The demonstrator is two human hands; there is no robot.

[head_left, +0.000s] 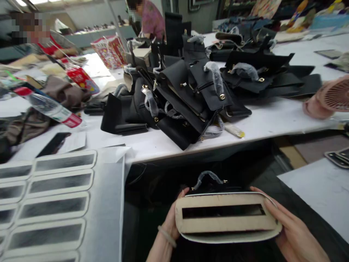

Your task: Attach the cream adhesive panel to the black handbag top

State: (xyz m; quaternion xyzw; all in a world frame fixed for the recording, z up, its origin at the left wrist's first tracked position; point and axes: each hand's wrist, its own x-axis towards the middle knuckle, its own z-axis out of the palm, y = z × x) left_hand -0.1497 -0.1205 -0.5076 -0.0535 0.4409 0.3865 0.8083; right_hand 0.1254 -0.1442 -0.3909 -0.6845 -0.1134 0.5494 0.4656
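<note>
Centrally, in the head view's lower part, the left hand (pixel 172 217) and the right hand (pixel 293 226) grasp opposite ends of a beige, round-ended oblong panel (pixel 223 225) with a pale rim and a long dark slot. The left fingers curl about its left end, a fingertip showing by the far edge; the right thumb presses on its face near the slot's end. The fingers underneath are hidden. A pale band (pixel 167 236) circles the left wrist. Just behind the panel rises a curved handle (pixel 207 173) wrapped in clear plastic, with gold-coloured fittings; its dark base merges into shadow.

At left, a grey-white board (pixel 107 203) carries rows of pale-bordered oblong pieces (pixel 54 207) with dark centres. Beyond, a white-topped table (pixel 272 112) bears a heap of black, flat-sided bags (pixel 185 91) with plastic-wrapped handles, between a clear, red-capped plastic bottle (pixel 51 105) lying tilted at left and a round-headed pink fan (pixel 317 107) at right. In the background, a person in a patterned purple top (pixel 153 20) leans over the work surface.
</note>
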